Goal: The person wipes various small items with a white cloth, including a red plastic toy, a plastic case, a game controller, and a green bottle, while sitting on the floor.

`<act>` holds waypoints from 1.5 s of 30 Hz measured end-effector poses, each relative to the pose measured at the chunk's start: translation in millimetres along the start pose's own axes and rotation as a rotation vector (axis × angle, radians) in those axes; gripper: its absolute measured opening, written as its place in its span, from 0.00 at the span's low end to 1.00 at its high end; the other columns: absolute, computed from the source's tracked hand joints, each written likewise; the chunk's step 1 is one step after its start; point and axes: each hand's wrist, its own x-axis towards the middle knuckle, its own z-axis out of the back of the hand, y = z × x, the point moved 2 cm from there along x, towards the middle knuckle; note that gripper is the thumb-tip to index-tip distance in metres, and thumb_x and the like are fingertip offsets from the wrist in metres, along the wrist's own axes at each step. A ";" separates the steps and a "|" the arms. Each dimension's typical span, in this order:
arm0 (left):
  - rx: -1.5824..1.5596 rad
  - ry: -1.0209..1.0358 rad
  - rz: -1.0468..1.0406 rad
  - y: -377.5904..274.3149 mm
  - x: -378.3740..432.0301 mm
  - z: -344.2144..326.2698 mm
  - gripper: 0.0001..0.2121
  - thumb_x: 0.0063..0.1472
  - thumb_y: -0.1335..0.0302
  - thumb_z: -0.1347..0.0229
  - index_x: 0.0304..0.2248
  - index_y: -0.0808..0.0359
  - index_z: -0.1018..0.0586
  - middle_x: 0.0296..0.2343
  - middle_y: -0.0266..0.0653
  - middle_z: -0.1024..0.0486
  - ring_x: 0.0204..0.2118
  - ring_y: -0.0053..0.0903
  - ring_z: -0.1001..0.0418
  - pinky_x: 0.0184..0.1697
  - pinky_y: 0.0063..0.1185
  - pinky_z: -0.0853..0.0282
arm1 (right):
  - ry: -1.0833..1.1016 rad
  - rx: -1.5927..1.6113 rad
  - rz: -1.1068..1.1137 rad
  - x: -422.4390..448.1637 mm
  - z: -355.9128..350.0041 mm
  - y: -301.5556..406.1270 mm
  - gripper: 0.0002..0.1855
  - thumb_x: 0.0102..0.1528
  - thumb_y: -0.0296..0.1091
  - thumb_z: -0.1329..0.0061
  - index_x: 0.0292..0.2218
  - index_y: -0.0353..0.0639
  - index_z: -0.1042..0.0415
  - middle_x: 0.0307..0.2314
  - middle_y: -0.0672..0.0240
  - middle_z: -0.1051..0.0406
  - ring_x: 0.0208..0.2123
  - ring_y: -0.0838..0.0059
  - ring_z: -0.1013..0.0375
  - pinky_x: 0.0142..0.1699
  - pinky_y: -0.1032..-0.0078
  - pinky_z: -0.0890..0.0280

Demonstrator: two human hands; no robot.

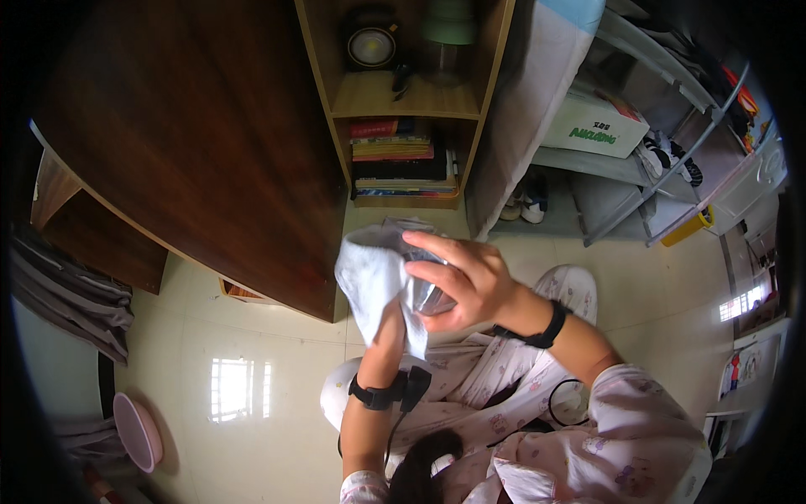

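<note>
My right hand [469, 280] grips a clear, shiny container [434, 296], its fingers spread around the near side. Glass or plastic, I cannot tell which. A white cloth [371, 271] lies against the container's left side and hangs down over my left hand [391, 318]. Only the wrist and the base of that hand show; its fingers are hidden under the cloth. Both hands are together above the floor, in front of my crossed legs.
Ahead stands a wooden shelf unit [412, 115] with books [403, 154], a round lamp [371, 47] and a green-topped jar [447, 38]. A dark wooden panel [208, 138] rises at left. A pink basin [137, 433] and a metal rack [592, 165] with shoes [534, 205] flank the tiled floor.
</note>
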 end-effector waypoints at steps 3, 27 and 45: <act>0.123 0.058 0.087 -14.4 2.6 1.0 0.15 0.62 0.75 0.59 0.47 0.70 0.33 0.42 0.41 0.30 0.45 0.25 0.32 0.46 0.20 0.35 | 0.211 -0.025 0.160 -1.6 5.5 -6.5 0.32 0.31 0.40 0.42 0.41 0.41 0.31 0.44 0.55 0.31 0.39 0.61 0.26 0.40 0.71 0.28; -0.684 0.052 0.231 1.5 10.2 -26.0 0.26 0.63 0.48 0.64 0.50 0.58 0.36 0.44 0.36 0.30 0.45 0.29 0.29 0.45 0.29 0.30 | -0.202 0.628 -0.520 -34.6 22.3 -35.1 0.23 0.41 0.31 0.48 0.41 0.33 0.31 0.46 0.54 0.34 0.47 0.64 0.32 0.53 0.70 0.39; -0.708 -0.431 -0.005 -3.5 21.5 15.2 0.20 0.59 0.54 0.57 0.40 0.62 0.29 0.35 0.37 0.28 0.35 0.26 0.28 0.40 0.24 0.31 | 0.025 0.725 -0.970 -46.6 -22.3 -29.2 0.35 0.45 0.44 0.41 0.48 0.39 0.43 0.48 0.57 0.42 0.47 0.69 0.36 0.50 0.76 0.40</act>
